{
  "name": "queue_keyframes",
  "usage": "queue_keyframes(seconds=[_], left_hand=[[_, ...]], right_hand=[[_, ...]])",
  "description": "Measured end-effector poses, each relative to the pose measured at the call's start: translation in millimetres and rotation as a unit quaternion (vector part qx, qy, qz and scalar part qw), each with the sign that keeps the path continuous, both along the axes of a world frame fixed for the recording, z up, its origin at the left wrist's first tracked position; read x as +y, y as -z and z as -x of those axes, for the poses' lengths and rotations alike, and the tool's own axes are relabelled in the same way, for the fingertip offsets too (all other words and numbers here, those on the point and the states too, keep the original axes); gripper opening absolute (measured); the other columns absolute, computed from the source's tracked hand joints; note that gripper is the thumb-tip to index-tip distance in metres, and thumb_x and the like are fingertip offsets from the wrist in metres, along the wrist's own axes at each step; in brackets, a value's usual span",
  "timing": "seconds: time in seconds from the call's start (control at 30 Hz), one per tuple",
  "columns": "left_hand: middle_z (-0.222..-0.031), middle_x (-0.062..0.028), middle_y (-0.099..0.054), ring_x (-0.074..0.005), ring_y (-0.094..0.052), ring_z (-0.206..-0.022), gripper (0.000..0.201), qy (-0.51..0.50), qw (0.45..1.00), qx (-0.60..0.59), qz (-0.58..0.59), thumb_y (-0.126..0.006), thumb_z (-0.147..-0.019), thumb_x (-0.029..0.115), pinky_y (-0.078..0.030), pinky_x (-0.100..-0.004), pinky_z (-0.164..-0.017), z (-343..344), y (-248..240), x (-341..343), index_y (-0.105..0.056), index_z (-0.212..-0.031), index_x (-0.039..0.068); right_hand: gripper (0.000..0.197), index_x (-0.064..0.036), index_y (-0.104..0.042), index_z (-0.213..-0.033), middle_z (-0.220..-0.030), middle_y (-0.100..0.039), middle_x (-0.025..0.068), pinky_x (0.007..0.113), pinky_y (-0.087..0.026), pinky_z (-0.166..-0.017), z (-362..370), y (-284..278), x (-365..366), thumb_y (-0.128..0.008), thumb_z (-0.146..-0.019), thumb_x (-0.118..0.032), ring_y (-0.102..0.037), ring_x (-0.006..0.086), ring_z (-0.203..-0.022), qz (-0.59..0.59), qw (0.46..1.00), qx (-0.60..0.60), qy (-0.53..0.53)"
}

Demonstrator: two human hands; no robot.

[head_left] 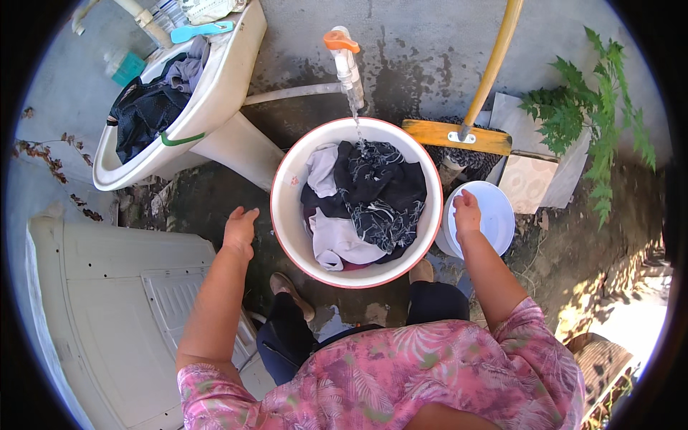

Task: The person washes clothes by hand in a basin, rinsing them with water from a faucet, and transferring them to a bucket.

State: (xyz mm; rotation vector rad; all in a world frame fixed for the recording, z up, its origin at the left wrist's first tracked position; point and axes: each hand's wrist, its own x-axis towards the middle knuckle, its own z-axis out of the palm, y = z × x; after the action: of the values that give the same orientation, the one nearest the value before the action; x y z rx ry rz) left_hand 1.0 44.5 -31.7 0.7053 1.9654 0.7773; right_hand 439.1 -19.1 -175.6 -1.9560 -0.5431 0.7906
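Water runs from a white tap with an orange handle into a round white basin with a red rim. Wet clothes lie heaped in it: a dark frayed garment on top and pale cloths around it. My left hand is just off the basin's left side, fingers loosely bent and holding nothing. On the other side, my right hand hovers over a white bucket, its fingers slightly apart with nothing in them. Neither hand touches the clothes.
A white pedestal sink at the upper left holds dark clothes and a light blue brush. Behind the bucket stands a yellow broom by some tiles. A white panel lies left; a leafy plant grows right.
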Motion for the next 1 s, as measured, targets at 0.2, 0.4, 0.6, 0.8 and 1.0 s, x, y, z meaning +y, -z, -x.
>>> queue_keyframes(seconds=[0.2,0.4,0.6,0.8,1.0], left_hand=[[-0.126,-0.0163,-0.045,-0.0237,-0.044,-0.115,0.051,0.159,0.977,-0.015,-0.142,-0.057,-0.078,0.014,-0.036,-0.0311,-0.094,-105.6,-19.3,29.5,-0.043,-0.126,0.002],[-0.146,-0.0123,-0.007,-0.037,-0.005,-0.133,0.07,0.326,0.881,0.336,-0.075,-0.058,-0.078,0.039,-0.015,-0.0609,-0.1,-171.5,35.7,27.4,-0.024,-0.138,0.023],[-0.147,-0.0101,-0.004,-0.0384,-0.001,-0.133,0.065,0.39,0.829,0.4,-0.032,-0.053,-0.08,0.044,-0.01,-0.0668,-0.097,-157.5,90.8,8.3,-0.026,-0.137,0.026],[-0.142,-0.0127,-0.02,-0.039,-0.026,-0.125,0.057,0.404,0.814,0.417,-0.034,-0.049,-0.082,0.044,-0.032,-0.0577,-0.09,-149.2,114.2,32.1,-0.033,-0.133,0.023],[-0.112,-0.0281,-0.051,-0.0423,-0.048,-0.104,0.048,0.285,0.929,0.227,-0.061,-0.055,-0.082,0.042,-0.043,-0.0412,-0.084,-138.4,115.5,60.2,-0.052,-0.109,0.003]], right_hand=[[0.036,-0.006,-0.051,-0.117,-0.114,-0.052,0.0156,0.034,-0.04,-0.09,68.5,-108.6,34.0,-0.054,-0.081,-0.012,-0.051,0.0312,-0.105,-0.277,0.879,-0.187,-0.342],[0.064,-0.0266,-0.021,-0.139,-0.146,-0.012,0.0116,0.053,-0.017,-0.103,122.5,-97.1,76.7,-0.047,-0.083,-0.044,-0.01,0.0337,-0.133,0.044,0.821,-0.341,-0.456],[0.067,-0.034,-0.012,-0.14,-0.147,0.004,0.0116,0.061,-0.016,-0.1,142.0,-73.2,83.0,-0.044,-0.083,-0.05,-0.003,0.0374,-0.134,0.168,0.734,-0.356,-0.554],[0.062,-0.0293,-0.026,-0.136,-0.14,-0.022,0.0173,0.059,-0.026,-0.096,146.0,-55.6,104.2,-0.045,-0.082,-0.052,-0.025,0.0376,-0.126,0.135,0.74,-0.39,-0.531],[0.067,-0.0089,-0.039,-0.128,-0.116,-0.049,0.0206,0.043,-0.039,-0.091,149.3,-54.8,126.0,-0.05,-0.079,-0.054,-0.05,0.0335,-0.108,0.184,0.842,-0.243,-0.445]])
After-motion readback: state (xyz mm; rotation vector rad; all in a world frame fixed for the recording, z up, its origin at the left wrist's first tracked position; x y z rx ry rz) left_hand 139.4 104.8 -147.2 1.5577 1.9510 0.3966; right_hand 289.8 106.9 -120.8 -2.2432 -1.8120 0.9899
